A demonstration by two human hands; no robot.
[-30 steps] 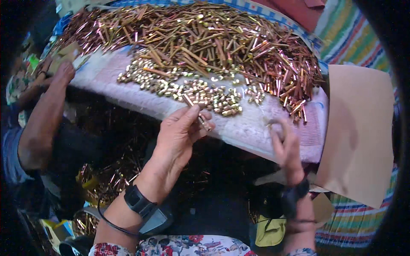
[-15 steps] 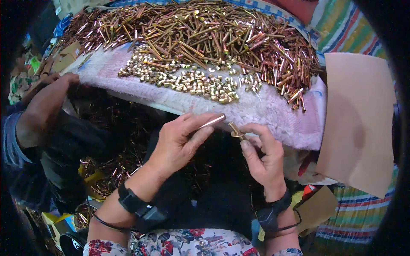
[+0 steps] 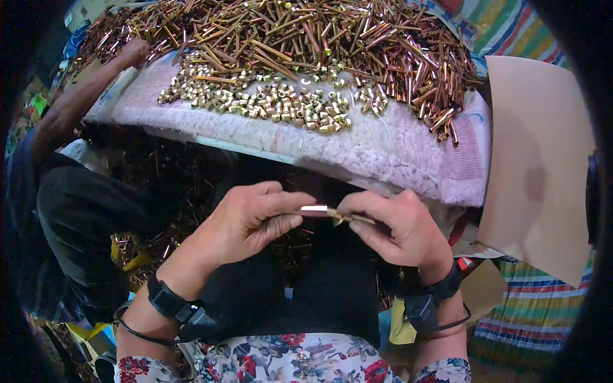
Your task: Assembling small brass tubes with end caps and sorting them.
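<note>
Between thumb and fingers, my left hand [image 3: 239,223] is closed on a shiny coppery metal sleeve [image 3: 314,210]. Facing it, my right hand [image 3: 405,230] pinches a brass-coloured bolt [image 3: 362,219] with a washer on it. The bolt's tip meets the sleeve's right end; how far it sits inside cannot be seen. Both hands are above my dark-clad lap, on the near side of a cloth-covered table [image 3: 408,156]. On that cloth lies a scatter of small gold-coloured nuts [image 3: 287,105], with a big heap of long metal sleeves and bolts [image 3: 300,38] behind them.
At the left, another person's arm [image 3: 86,99] reaches to the heap. A brown cardboard sheet [image 3: 536,166] stands at the table's right end, near striped woven sheeting [image 3: 530,313]. More metal pieces [image 3: 143,271] lie low at the left.
My hands have come lower and together, bringing the bolt's tip to the sleeve's end, with the sleeve turned level. The other person's arm has moved up and right to the heap.
</note>
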